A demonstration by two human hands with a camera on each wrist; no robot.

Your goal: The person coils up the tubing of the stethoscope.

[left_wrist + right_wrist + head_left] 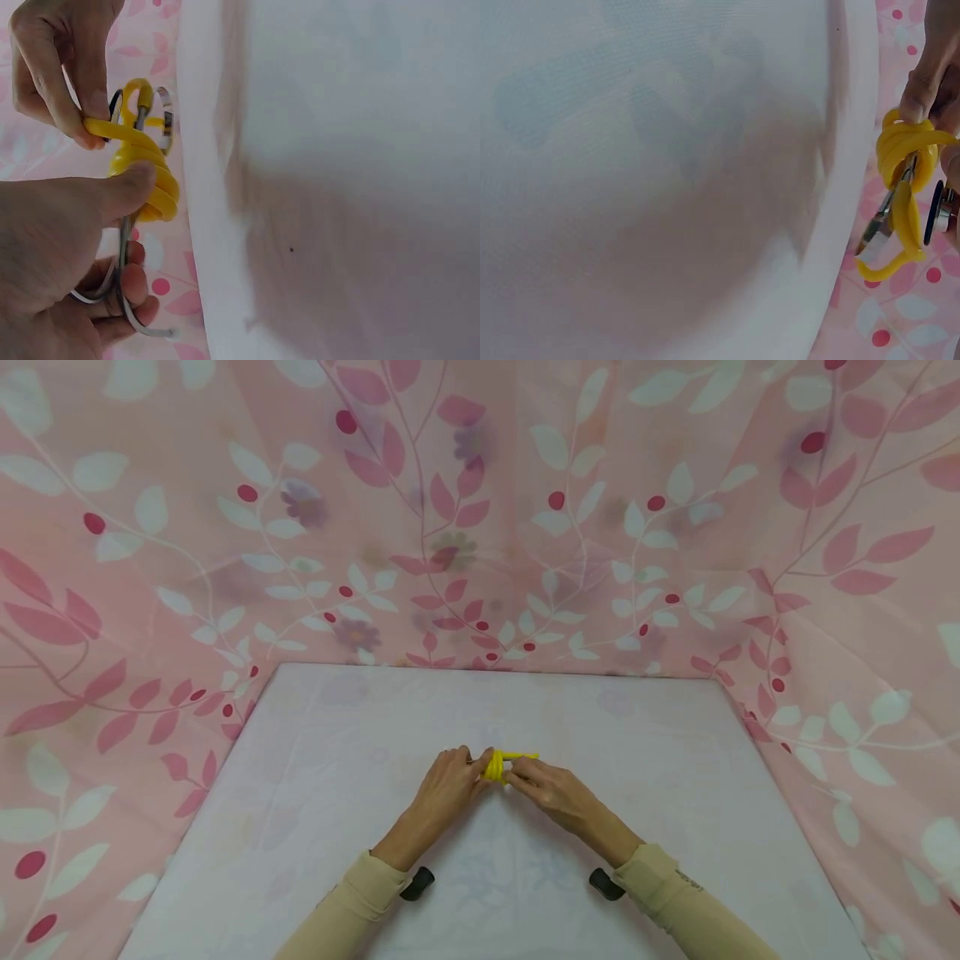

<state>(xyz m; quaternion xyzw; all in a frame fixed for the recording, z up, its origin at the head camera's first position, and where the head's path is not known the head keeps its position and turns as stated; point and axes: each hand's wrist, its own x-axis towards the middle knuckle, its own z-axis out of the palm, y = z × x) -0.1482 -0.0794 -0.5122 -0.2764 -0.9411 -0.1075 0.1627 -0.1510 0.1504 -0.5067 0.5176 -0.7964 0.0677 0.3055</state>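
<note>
A stethoscope with yellow tubing [495,767] is held above the table between both hands. Its tube is wound in several turns around the metal binaurals [124,274]. My left hand [448,783] grips the binaurals, its thumb pressing on the coil in the left wrist view. My right hand [557,790] pinches a stretch of the tube at the far end of the coil. Close to those fingers is the round metal chestpiece [943,214] with its dark rim. A loop of yellow tube [907,225] extends beyond the windings in the right wrist view.
Two small black objects [417,884] [606,884] lie near the forearms, one by each sleeve. A white cloth covers the table [487,710]. Pink leaf-patterned fabric [480,527] hangs behind it and at both sides.
</note>
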